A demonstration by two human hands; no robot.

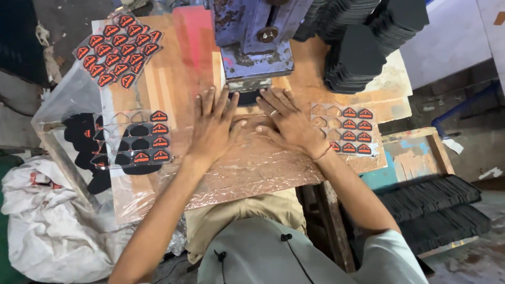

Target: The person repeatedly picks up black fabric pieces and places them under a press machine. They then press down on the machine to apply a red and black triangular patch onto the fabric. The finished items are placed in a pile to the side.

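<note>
My left hand (213, 126) and my right hand (286, 122) both lie flat, fingers spread, on a crinkled clear film over the wooden work board (242, 168). Their fingertips point at a black piece (246, 98) sitting under the head of a blue press machine (255, 42). A clear sheet of orange-and-black triangular labels (347, 130) lies just right of my right hand. Another partly emptied label sheet (139, 139) lies to the left of my left hand. Neither hand holds anything.
A third full label sheet (118, 48) rests at the board's back left. Stacks of black cut pieces (363, 47) stand at the back right, with more black sheets (431, 210) low on the right. A white bag (47, 221) and clear plastic sit at the left.
</note>
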